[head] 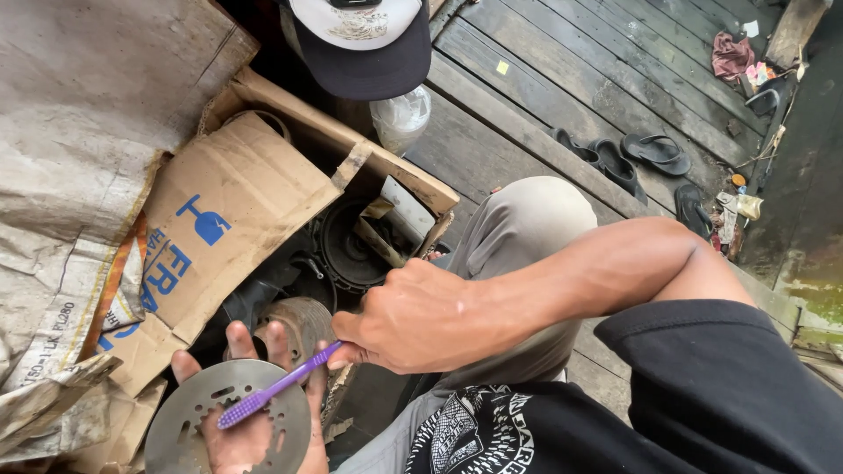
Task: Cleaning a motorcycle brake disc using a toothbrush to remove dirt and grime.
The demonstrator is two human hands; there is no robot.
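My left hand [250,412] lies palm up at the bottom left and holds a round grey metal plate [180,421] with cut-out holes; the fingertips stick out past its rim. My right hand [417,316] grips the handle of a purple toothbrush [277,386]. The brush head rests on the plate near its open middle, over my left palm. My right forearm reaches in from the right, with a black sleeve pushed up above the elbow.
An open cardboard box [228,211] with dark round machine parts [347,246] stands ahead of my hands. A worn sack [79,158] lies at the left. A cap [364,44] and a clear plastic bottle [401,118] are at the top. Sandals [632,154] lie on the wooden plank floor [562,79].
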